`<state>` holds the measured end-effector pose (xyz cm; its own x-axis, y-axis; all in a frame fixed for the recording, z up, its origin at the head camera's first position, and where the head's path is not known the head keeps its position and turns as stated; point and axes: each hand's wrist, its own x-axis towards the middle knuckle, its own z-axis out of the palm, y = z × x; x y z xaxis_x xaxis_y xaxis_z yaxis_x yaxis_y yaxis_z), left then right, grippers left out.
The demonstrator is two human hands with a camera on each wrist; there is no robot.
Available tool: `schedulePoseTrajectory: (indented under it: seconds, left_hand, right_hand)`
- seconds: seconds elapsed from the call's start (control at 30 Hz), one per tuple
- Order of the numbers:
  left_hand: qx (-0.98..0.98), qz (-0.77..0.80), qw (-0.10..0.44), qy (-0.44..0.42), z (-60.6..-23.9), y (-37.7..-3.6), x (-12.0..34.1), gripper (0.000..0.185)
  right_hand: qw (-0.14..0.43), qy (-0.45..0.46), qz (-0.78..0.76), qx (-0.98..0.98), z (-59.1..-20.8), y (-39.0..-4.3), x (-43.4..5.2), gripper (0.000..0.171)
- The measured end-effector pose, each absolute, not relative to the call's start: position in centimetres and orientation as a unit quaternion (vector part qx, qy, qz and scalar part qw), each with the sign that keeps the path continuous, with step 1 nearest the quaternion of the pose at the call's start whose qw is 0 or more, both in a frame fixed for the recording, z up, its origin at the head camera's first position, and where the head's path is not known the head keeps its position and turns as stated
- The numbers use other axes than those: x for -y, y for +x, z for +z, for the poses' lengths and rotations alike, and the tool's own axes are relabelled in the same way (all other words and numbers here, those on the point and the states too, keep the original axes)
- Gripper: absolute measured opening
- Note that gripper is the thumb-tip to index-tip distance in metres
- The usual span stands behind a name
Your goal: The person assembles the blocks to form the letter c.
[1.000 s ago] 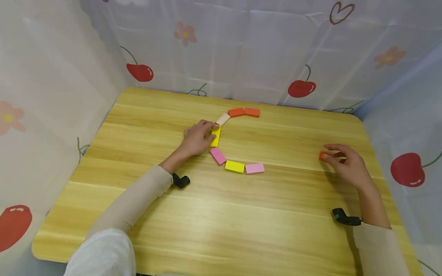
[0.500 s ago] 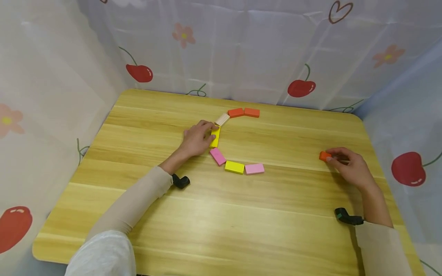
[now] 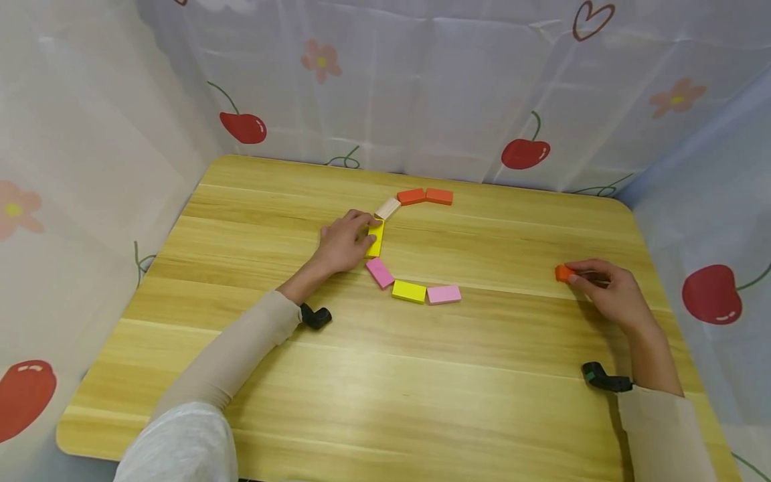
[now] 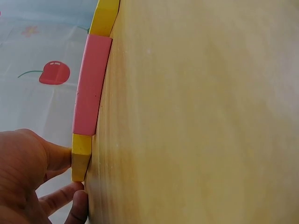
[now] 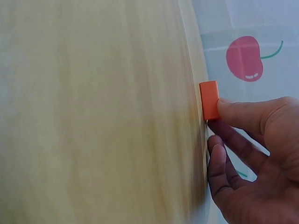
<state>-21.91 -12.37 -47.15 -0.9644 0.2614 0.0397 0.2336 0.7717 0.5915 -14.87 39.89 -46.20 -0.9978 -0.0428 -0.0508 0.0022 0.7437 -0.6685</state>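
Observation:
In the head view my left hand point(image 3: 345, 242) pinches a yellow block point(image 3: 376, 242) lying flat, thumb on its near part and a fingertip by its far end. That block sits in a curved row, between a plain wooden block point(image 3: 388, 208) and a dark pink block point(image 3: 380, 273). The left wrist view shows the thumb against the yellow block point(image 4: 81, 156), beside the pink one point(image 4: 92, 86). Far to the right, my right hand point(image 3: 611, 291) holds a small orange block point(image 3: 563, 273) between thumb and fingers, on or just above the table. The right wrist view shows the orange block point(image 5: 209, 100) at the thumb tip.
Two red-orange blocks point(image 3: 412, 196) continue the row at its far end. Another yellow block point(image 3: 409, 292) and a light pink block point(image 3: 444, 294) form its near end. Everything lies on a wooden table point(image 3: 421, 381), with a printed curtain point(image 3: 415, 87) behind and at both sides.
Over the last second the right hand's fingers have closed in on the orange block, which now shows more and has shifted slightly. The left hand and the row stay in place.

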Motion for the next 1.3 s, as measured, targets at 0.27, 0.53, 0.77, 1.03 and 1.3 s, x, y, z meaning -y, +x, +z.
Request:
schedulePoseTrajectory:
  seconds: [0.27,0.53,0.77,1.03,1.3]
  left_hand:
    - [-0.942,0.309,0.025,0.128,-47.0,-21.9,12.4,0.031]
    - [-0.940,0.315,0.021,0.130,-47.0,-21.9,12.4,0.031]
    - [-0.939,0.319,0.025,0.126,-46.9,-22.0,12.4,0.031]
    - [-0.939,0.317,0.021,0.132,-47.1,-21.9,12.4,0.031]
    - [-0.939,0.316,0.021,0.132,-47.0,-21.9,12.3,0.031]
  right_hand:
    - [0.040,-0.017,-0.380,-0.924,-46.0,-14.7,-39.7,0.040]
    - [0.039,-0.027,-0.359,-0.932,-46.0,-14.8,-39.2,0.037]
    - [0.034,-0.060,-0.351,-0.934,-46.1,-14.8,-38.5,0.034]
    - [0.048,-0.085,-0.356,-0.929,-45.7,-14.6,-37.0,0.031]
    - [0.041,-0.108,-0.356,-0.927,-45.9,-14.7,-36.1,0.030]
